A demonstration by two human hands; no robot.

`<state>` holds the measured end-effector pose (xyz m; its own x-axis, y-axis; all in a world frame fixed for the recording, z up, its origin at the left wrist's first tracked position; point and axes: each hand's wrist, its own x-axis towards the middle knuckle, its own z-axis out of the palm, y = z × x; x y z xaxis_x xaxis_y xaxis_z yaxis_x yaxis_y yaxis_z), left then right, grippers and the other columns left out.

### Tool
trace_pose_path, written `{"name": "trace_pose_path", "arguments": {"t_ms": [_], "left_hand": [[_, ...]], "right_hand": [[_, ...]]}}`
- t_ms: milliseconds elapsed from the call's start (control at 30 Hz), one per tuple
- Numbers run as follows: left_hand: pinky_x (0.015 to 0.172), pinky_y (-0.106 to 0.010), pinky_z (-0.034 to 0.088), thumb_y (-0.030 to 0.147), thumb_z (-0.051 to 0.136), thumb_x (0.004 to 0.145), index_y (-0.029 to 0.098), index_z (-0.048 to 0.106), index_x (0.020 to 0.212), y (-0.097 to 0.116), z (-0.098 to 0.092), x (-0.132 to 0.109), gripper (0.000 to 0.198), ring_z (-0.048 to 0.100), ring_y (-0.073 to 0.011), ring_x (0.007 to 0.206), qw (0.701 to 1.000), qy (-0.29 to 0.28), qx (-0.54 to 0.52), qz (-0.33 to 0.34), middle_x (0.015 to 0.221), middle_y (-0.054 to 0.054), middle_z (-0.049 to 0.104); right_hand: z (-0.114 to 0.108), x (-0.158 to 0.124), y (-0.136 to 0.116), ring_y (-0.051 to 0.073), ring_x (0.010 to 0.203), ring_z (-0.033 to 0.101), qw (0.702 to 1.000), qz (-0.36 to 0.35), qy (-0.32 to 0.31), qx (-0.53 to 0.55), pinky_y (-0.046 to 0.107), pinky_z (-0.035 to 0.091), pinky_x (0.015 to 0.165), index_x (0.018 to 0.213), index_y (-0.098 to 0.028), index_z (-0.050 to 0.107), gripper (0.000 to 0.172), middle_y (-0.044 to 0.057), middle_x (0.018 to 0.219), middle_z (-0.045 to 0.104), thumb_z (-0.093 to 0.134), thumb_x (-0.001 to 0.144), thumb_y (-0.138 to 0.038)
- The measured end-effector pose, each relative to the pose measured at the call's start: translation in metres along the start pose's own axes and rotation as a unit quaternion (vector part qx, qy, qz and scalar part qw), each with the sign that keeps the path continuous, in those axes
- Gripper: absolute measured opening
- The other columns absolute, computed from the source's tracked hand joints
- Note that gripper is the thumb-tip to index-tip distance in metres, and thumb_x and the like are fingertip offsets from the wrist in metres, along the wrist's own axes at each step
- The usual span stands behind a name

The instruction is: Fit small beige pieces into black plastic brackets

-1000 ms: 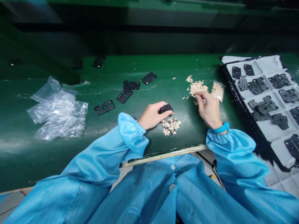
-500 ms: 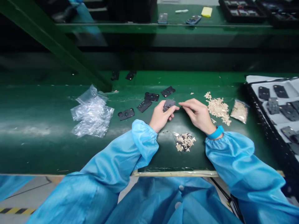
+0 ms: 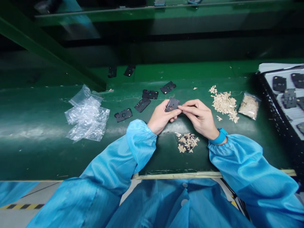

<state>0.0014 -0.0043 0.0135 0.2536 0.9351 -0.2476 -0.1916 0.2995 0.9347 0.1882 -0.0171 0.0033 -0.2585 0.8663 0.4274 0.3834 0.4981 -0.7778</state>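
Note:
Between thumb and fingers, my left hand grips a dark grey flat plastic plate with cutouts, tilted above the bench. My right hand is pinched at the plate's right edge; whatever its fingertips hold, if anything, is too small to make out. Below the hands lies a small heap of beige and black cut pieces. To the right of my right hand is a larger pile of small beige pieces, with a clear bag of similar pieces beside it.
Several black plates lie left of and behind my hands. Clear plastic bags are heaped at the left near a slanting green post. A dark-edged tray of black plates stands at the right. A shelf runs across the back.
My right hand has come left, its fingertips now meeting the plate's edge. My left hand still holds the plate. The whole view has tilted down, hiding most of the shelf top.

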Motion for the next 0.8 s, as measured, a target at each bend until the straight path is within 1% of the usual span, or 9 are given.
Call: {"name": "trace_pose_path", "arguments": {"t_ms": [133,233,300,367,400,467,600,700,800], "left_hand": [[0.047,-0.017,0.037,0.034,0.088,0.068,0.017,0.058,0.094,0.001,-0.001,-0.001,0.044,0.05,-0.0041,0.055,1.0,0.005,0.001,0.001,0.071,0.005,0.058],[0.047,-0.018,0.037,0.034,0.086,0.071,0.018,0.059,0.096,-0.001,-0.001,-0.002,0.04,0.05,-0.0048,0.055,1.0,0.012,0.022,0.015,0.07,0.005,0.059],[0.047,-0.018,0.039,0.037,0.083,0.075,0.018,0.06,0.097,-0.003,-0.001,-0.003,0.037,0.051,-0.0048,0.055,0.998,0.024,0.048,0.037,0.074,0.003,0.061],[0.048,-0.019,0.04,0.039,0.081,0.078,0.017,0.06,0.097,-0.005,-0.001,-0.003,0.035,0.051,-0.0048,0.056,0.995,0.038,0.076,0.057,0.079,0.002,0.063],[0.049,-0.019,0.041,0.04,0.081,0.079,0.018,0.06,0.096,-0.006,0.0,-0.004,0.035,0.051,-0.0049,0.056,0.993,0.043,0.085,0.063,0.08,0.002,0.064],[0.049,-0.02,0.042,0.04,0.081,0.079,0.018,0.06,0.095,-0.007,0.0,-0.004,0.035,0.052,-0.0055,0.056,0.992,0.048,0.093,0.07,0.08,0.001,0.064],[0.053,-0.021,0.043,0.035,0.08,0.079,0.018,0.059,0.094,-0.007,0.003,-0.006,0.031,0.053,-0.007,0.058,0.99,0.05,0.109,0.077,0.078,0.002,0.063],[0.055,-0.022,0.044,0.033,0.078,0.08,0.019,0.059,0.094,-0.006,0.004,-0.007,0.028,0.053,-0.0081,0.059,0.987,0.054,0.13,0.074,0.076,0.003,0.062],[0.061,-0.024,0.047,0.033,0.077,0.08,0.019,0.06,0.094,-0.007,0.005,-0.007,0.027,0.055,-0.0106,0.064,0.982,0.056,0.163,0.079,0.077,0.001,0.063]], "right_hand": [[0.002,-0.001,-0.005,0.022,0.108,0.067,1.0,0.009,-0.011,0.022,0.044,0.057,0.096,0.123,-0.033,0.077,0.028,0.006,0.113,0.072,0.058,0.102,-0.027],[0.001,-0.001,-0.008,0.022,0.11,0.067,0.998,0.025,-0.02,0.048,0.043,0.056,0.099,0.122,-0.031,0.077,0.028,0.007,0.115,0.072,0.057,0.103,-0.026],[-0.001,0.001,-0.009,0.021,0.107,0.068,0.994,0.058,-0.018,0.091,0.042,0.057,0.096,0.126,-0.028,0.074,0.029,0.007,0.117,0.073,0.058,0.102,-0.028],[-0.002,0.002,-0.009,0.02,0.097,0.07,0.983,0.11,-0.015,0.145,0.039,0.059,0.087,0.128,-0.025,0.07,0.031,0.008,0.115,0.074,0.061,0.1,-0.032],[-0.003,0.002,-0.009,0.019,0.09,0.071,0.977,0.138,-0.015,0.163,0.037,0.06,0.082,0.126,-0.023,0.069,0.031,0.008,0.111,0.075,0.063,0.098,-0.035],[-0.002,0.002,-0.008,0.018,0.08,0.069,0.97,0.18,-0.02,0.162,0.033,0.059,0.072,0.114,-0.02,0.07,0.028,0.007,0.099,0.075,0.069,0.093,-0.039],[0.003,0.001,-0.01,0.015,0.069,0.063,0.97,0.212,-0.025,0.12,0.029,0.053,0.062,0.089,-0.019,0.067,0.022,0.003,0.081,0.07,0.074,0.087,-0.04],[0.005,0.001,-0.012,0.013,0.064,0.059,0.97,0.207,-0.006,0.126,0.028,0.05,0.059,0.083,-0.02,0.065,0.021,0.001,0.076,0.067,0.075,0.086,-0.038],[0.005,0.001,-0.013,0.012,0.063,0.058,0.969,0.205,0.014,0.138,0.028,0.05,0.058,0.085,-0.02,0.066,0.02,0.001,0.077,0.067,0.075,0.085,-0.038]]}}
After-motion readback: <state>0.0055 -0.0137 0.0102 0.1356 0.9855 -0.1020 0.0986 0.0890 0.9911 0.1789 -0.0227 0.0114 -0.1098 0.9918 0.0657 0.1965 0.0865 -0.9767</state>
